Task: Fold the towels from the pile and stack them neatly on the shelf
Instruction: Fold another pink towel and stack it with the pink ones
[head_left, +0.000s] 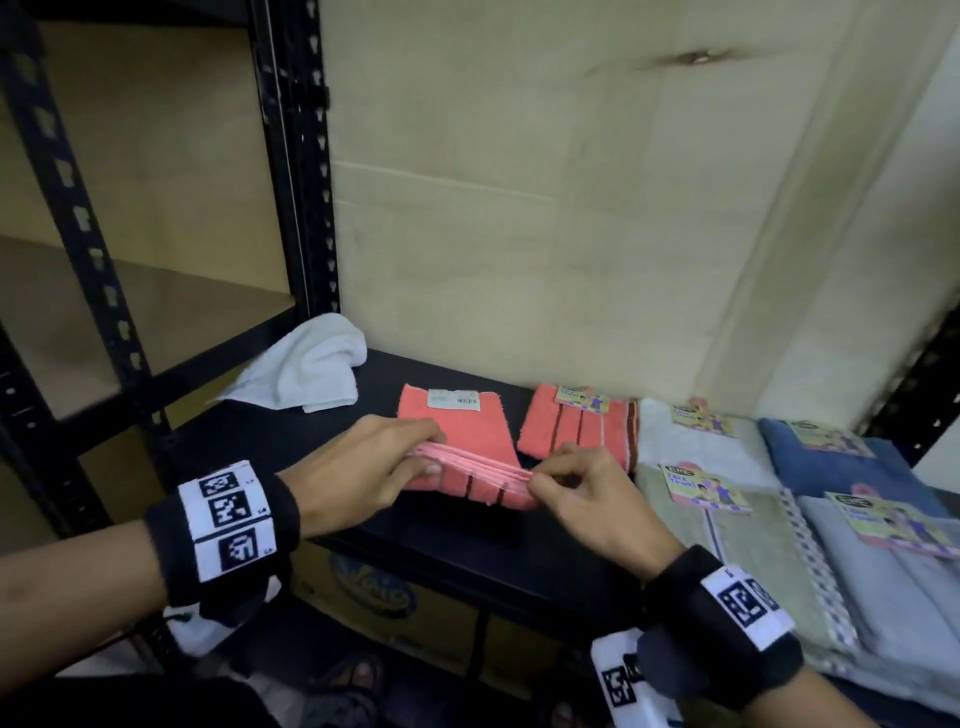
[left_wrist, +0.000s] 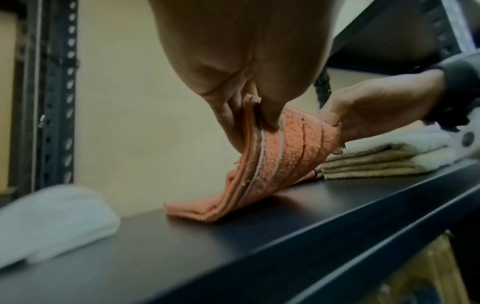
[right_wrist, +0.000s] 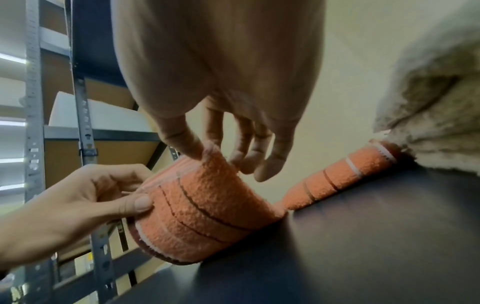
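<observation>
A salmon towel (head_left: 457, 431) with dark stripes lies partly folded on the black shelf (head_left: 441, 545); its near edges are lifted off the board. My left hand (head_left: 434, 451) pinches the layered edges at their left end, thumb in front and fingers behind. My right hand (head_left: 535, 480) pinches the same edges at their right end. The left wrist view shows the towel (left_wrist: 280, 156) tented up between my left hand (left_wrist: 257, 115) and right hand (left_wrist: 335, 125). In the right wrist view my right hand (right_wrist: 207, 152) nips the top corner of the towel (right_wrist: 207, 205), and my left hand (right_wrist: 135, 191) grips its other end.
A second salmon towel (head_left: 576, 431) lies folded just to the right. Labelled folded towels (head_left: 727, 545) in pale green, grey and blue fill the shelf's right side. A crumpled white towel (head_left: 306, 369) sits at the back left by the black upright (head_left: 296, 182). A cardboard box (head_left: 374, 587) stands below.
</observation>
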